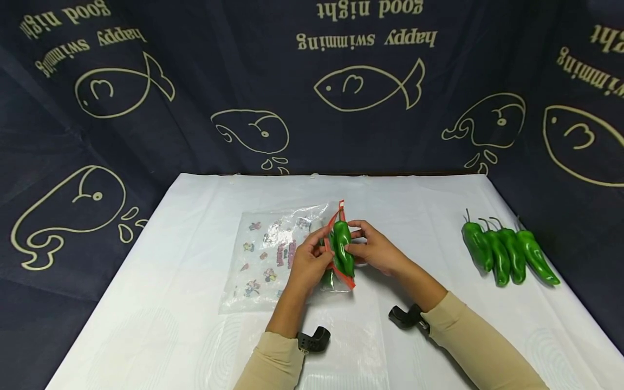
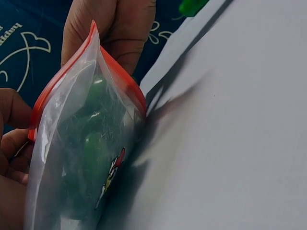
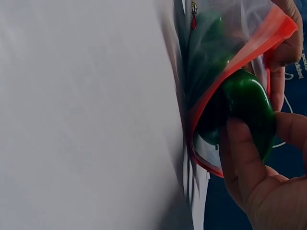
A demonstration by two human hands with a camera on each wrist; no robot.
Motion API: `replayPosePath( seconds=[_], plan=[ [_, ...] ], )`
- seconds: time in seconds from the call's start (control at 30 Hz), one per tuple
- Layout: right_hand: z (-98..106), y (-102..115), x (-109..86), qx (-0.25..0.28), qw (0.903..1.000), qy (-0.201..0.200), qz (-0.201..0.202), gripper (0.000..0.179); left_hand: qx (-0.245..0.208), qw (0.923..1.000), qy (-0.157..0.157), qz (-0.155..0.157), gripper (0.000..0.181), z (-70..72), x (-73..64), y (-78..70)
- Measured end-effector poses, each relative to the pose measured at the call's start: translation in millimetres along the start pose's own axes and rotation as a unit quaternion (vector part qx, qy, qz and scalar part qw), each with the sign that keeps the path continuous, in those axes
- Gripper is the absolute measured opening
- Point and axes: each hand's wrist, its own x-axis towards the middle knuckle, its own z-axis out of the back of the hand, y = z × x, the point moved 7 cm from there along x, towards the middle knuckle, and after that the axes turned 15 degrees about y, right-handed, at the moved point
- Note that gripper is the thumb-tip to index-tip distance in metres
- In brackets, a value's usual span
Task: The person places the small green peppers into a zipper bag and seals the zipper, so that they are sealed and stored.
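A clear zip bag (image 1: 258, 260) with cartoon prints and a red zip edge lies flat on its left part, its mouth raised and parted toward the right. My left hand (image 1: 308, 264) pinches the red edge of that mouth between thumb and fingers. With my right hand (image 1: 380, 250) I hold a glossy green pepper (image 3: 249, 96) right at the mouth, one end just within the red rim in the right wrist view. Through the plastic, more green peppers (image 2: 91, 153) show blurred inside the bag.
Several green peppers (image 1: 507, 249) with thin stems lie side by side on the right of the white-covered table (image 1: 161, 271). Below the bag, a flat clear plastic sheet (image 1: 351, 346) lies near the front. A dark cloth (image 1: 244, 54) with fish drawings hangs behind.
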Motion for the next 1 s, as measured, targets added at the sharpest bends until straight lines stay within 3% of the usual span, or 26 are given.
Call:
replayPosePath(
  seconds=[0.2, 0.63, 0.87, 1.0],
  plan=[
    [-2.2, -1.7, -0.4, -0.012, 0.9999, 0.002, -0.009, 0.064, -0.006, 0.9999, 0.005, -0.013, 0.061, 5.6, 8.4, 19.3],
    [-5.7, -6.1, 2.5, -0.009, 0.9995, -0.022, -0.022, 0.057, 0.015, 0.9995, -0.001, -0.027, 0.061, 6.5, 9.1, 19.4],
    [-6.5, -6.5, 3.9, -0.017, 0.9995, -0.015, -0.021, 0.052, 0.016, 0.9994, 0.006, -0.029, 0.061, 1.5, 3.9, 2.9],
    [-4.0, -7.4, 4.0, -0.059, 0.9975, -0.022, -0.033, 0.052, 0.028, 0.9993, 0.009, -0.023, 0.059, -2.5, -1.0, -10.1]
  ],
)
